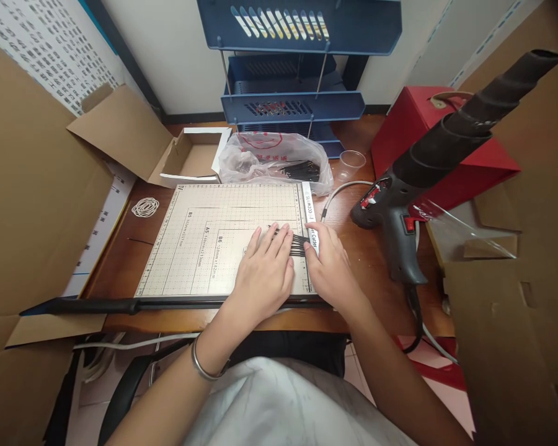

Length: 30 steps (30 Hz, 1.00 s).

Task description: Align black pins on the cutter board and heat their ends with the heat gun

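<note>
- Wooden desk [367, 272]: runs beneath everything handled here, with cardboard [511, 328] walling in its right side.
- Blue rack [344, 105]: stands at the back in several slotted tiers.
- Paper cutter [167, 260]: lies flat on the desk, printed with a grid and size outlines, with its black handle [93, 305] jutting left at the near edge.
- Red box [474, 167]: sits at the right, partly behind the heat gun.
- Black heat gun [439, 152]: points its nozzle up to the right, well apart from both hands.
- Open cardboard box [125, 133]: stands beyond the cutter's far left corner, lid folded back.
- Plastic bag [246, 164]: rests just beside that box, with more dark strands showing inside.
- Left hand [265, 272]: lies palm down on the cutter, fingers stretched out flat over the black strands.
- Right hand [328, 266]: rests at the ruler edge, thumb and forefinger at the strand ends; impossible to tell whether pinching or merely touching.
- Clear cup [351, 166]: stands right of the bag.
- White coil [145, 207]: lies left of the cutter.
- Black strands [298, 244]: lie side by side on the cutter, between and partly under both hands, reaching toward the ruler edge.
</note>
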Motion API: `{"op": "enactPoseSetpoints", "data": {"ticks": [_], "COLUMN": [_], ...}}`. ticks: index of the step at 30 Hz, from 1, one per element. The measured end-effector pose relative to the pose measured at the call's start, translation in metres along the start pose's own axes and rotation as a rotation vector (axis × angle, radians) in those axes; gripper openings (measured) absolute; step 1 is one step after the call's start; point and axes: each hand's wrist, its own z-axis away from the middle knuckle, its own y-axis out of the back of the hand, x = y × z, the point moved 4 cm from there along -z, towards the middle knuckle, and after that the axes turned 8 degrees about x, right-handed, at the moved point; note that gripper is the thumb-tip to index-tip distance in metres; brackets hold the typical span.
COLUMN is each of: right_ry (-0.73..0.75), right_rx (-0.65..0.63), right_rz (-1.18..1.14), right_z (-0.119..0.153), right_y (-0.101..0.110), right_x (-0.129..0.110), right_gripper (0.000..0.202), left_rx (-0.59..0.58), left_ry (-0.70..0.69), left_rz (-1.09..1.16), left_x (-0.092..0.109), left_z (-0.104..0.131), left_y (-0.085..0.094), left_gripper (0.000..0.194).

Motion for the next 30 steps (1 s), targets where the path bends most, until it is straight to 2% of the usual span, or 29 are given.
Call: {"op": "enactPoseSetpoints", "data": {"ticks": [5, 11, 21, 25, 30], "right_ry": [-0.028, 0.020, 0.028, 0.031, 0.065], "right_rx": [-0.014, -0.049, -0.028, -0.010, 0.026], "right_rz": [-0.028, -0.014, 0.067, 0.048, 0.098], "right_z": [-0.004, -0.004, -0.012, -0.015, -0.012], "right_y": [-0.001, -0.002, -0.002, -0.003, 0.001], "right_x": [0.004, 0.003, 0.002, 0.003, 0.001], "right_gripper": [0.037, 0.027, 0.019, 0.018, 0.020], "left_rx": [0.018, 0.056, 0.077, 0.035, -0.084], "left_ry": [0.012, 0.036, 0.038, 0.030, -0.044], "left_rz": [0.014, 0.031, 0.032, 0.037, 0.028], "left_x": [0.003, 0.005, 0.006, 0.004, 0.004], "left_z": [0.001, -0.002, -0.003, -0.007, -0.006], "left_y": [0.004, 0.003, 0.006, 0.003, -0.006], "left_gripper": [0.052, 0.049, 0.049, 0.052, 0.058]}}
